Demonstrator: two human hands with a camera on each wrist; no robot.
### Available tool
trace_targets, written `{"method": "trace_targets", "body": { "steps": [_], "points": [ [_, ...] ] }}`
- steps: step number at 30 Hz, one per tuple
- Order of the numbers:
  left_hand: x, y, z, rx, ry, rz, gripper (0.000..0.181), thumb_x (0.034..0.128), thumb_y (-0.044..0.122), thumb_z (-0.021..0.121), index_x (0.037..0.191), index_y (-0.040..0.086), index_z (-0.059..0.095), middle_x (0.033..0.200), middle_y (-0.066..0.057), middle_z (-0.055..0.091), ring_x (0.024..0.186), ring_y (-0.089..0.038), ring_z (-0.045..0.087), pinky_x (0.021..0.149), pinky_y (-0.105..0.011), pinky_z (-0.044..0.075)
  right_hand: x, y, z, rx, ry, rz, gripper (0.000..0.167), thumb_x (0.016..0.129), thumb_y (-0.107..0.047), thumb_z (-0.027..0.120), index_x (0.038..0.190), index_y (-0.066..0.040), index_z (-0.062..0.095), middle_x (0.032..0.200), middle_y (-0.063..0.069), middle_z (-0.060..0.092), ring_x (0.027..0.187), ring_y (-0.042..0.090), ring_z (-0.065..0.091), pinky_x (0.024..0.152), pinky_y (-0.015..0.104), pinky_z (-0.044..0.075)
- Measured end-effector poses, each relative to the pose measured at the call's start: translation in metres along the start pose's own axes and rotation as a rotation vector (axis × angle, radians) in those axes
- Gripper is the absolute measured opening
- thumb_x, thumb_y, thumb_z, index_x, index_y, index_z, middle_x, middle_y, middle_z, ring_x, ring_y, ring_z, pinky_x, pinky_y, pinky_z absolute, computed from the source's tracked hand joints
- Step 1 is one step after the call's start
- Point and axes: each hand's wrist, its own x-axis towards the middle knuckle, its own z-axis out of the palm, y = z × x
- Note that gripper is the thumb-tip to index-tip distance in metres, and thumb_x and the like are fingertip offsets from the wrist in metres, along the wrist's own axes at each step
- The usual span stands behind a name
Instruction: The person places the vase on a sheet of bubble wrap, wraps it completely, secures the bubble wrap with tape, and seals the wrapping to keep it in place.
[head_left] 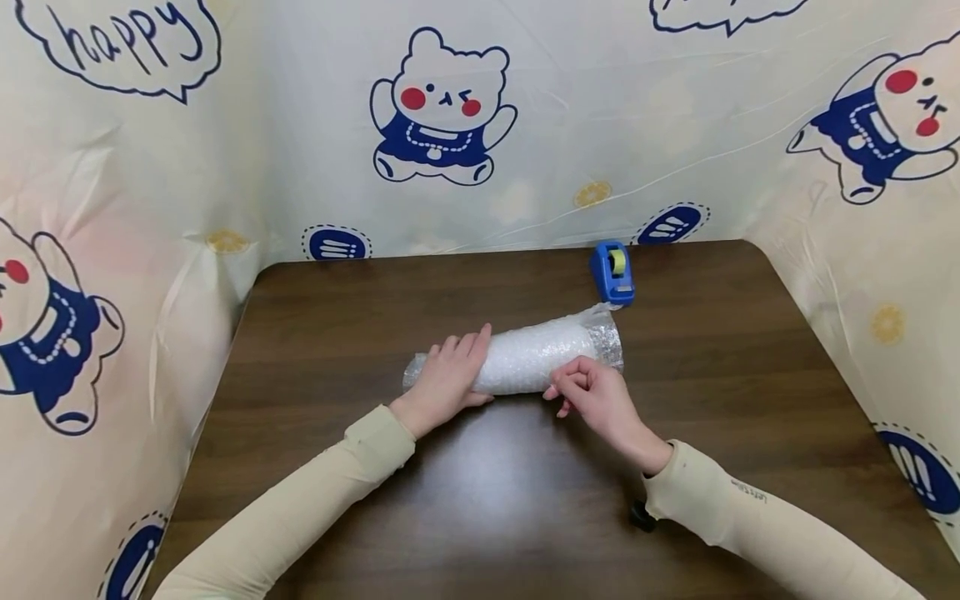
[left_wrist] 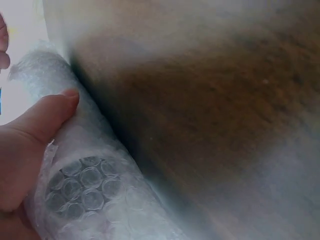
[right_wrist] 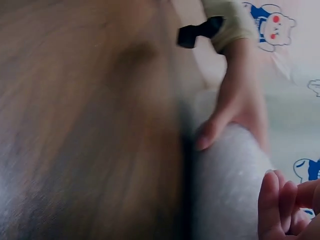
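A white cylinder wrapped in bubble wrap (head_left: 534,354) lies on its side on the brown table, its clear ends sticking out past the white part. My left hand (head_left: 446,375) grips its left part from above, thumb (left_wrist: 65,102) on the near side and fingers over the top. The left wrist view shows the bubble wrap's open end (left_wrist: 85,187). My right hand (head_left: 592,396) is at the near side of the roll's right part, thumb and fingers curled together. In the right wrist view these fingertips (right_wrist: 270,182) meet near the wrap; nothing shows clearly between them.
A blue tape dispenser (head_left: 613,273) with a yellowish roll stands behind the wrapped cylinder's right end, near the table's back edge. A patterned cloth (head_left: 315,125) hangs around the back and sides of the table (head_left: 465,517).
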Motion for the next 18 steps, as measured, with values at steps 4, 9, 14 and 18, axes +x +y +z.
{"method": "trace_targets", "body": {
  "steps": [4,9,14,18],
  "points": [
    [0.002,0.002,-0.002,-0.004,-0.012,-0.014,0.102,0.0789,0.039,0.092,0.154,-0.005,0.038,0.138,-0.022,0.06,0.115,-0.044,0.062,0.09,-0.058,0.053,-0.005,0.011,0.004,-0.095,0.047,-0.101,0.011,0.103,-0.016,0.068,0.097,-0.007,0.068,0.083,0.002,0.078,0.061,0.016,0.068,0.061,0.036,0.059],
    [0.004,0.003,-0.006,-0.004,-0.029,-0.005,0.103,0.0782,0.039,0.093,0.154,-0.006,0.039,0.137,-0.023,0.06,0.114,-0.045,0.062,0.09,-0.058,0.054,-0.006,0.021,0.005,-0.25,0.095,-0.217,0.007,0.102,-0.017,0.069,0.095,-0.013,0.069,0.081,-0.007,0.077,0.062,0.009,0.065,0.055,0.025,0.051],
    [0.007,0.0,-0.008,-0.027,-0.075,-0.002,0.106,0.0789,0.039,0.092,0.157,-0.005,0.035,0.138,-0.023,0.059,0.117,-0.045,0.061,0.092,-0.057,0.053,0.0,0.024,0.003,-0.461,0.123,-0.333,0.009,0.099,-0.017,0.073,0.092,-0.016,0.067,0.08,-0.01,0.075,0.064,0.002,0.063,0.057,0.028,0.049],
    [0.006,-0.003,-0.007,-0.014,-0.077,0.027,0.112,0.077,0.041,0.093,0.162,0.003,0.031,0.137,-0.018,0.06,0.114,-0.041,0.062,0.091,-0.054,0.053,0.001,0.024,0.001,-0.612,0.145,-0.394,0.014,0.097,-0.023,0.076,0.09,-0.018,0.064,0.075,-0.012,0.072,0.06,0.006,0.063,0.056,0.034,0.049]
  ]
}}
